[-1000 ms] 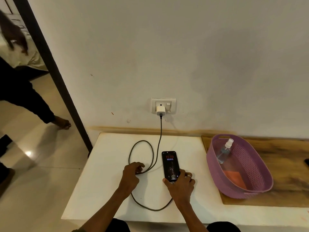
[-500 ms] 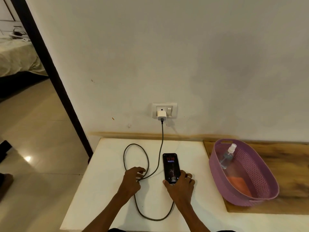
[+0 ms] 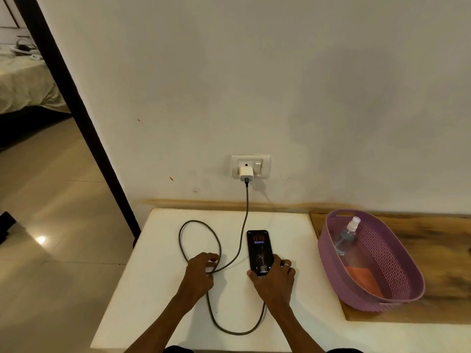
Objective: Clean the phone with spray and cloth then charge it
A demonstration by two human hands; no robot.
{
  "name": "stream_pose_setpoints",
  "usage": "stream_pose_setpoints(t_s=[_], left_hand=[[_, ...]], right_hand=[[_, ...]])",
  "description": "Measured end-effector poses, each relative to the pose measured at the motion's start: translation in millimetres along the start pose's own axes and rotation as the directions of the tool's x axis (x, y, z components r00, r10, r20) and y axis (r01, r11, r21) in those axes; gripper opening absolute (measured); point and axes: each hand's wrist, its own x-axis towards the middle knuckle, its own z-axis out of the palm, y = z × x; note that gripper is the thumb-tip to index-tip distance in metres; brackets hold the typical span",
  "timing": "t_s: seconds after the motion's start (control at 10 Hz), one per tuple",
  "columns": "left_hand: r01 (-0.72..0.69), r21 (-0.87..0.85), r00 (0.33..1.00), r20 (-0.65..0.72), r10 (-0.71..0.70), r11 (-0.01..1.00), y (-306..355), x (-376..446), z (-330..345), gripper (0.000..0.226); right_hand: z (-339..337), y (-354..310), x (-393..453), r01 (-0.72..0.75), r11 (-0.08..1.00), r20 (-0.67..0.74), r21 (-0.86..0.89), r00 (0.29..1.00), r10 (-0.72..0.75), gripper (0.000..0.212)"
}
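Head view: phone (image 3: 260,252) lies face up on the white tabletop (image 3: 158,289), screen lit, its near end gripped by the right hand (image 3: 274,278). Left of the phone, the left hand (image 3: 200,272) pinches the cable (image 3: 242,225), which runs to the charger (image 3: 246,173) behind it. Right of the phone, spray (image 3: 346,235) and cloth (image 3: 363,277) sit in the basket (image 3: 397,300). Cleaning looks finished; charging seems nearly set.

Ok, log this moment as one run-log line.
phase: charging | phone: screen lit, on white table | right hand: grips phone | left hand: pinches cable
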Motion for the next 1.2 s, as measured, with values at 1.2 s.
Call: stream_pose_setpoints(t_s=[1.2], left_hand=[[-0.132,0.156,0.989,-0.044,0.140,0.979,3,2,13,0.050]], right_hand=[[-7,-2,13,0.029,0.999,0.005,0.044,1.000,-0.029,0.092]])
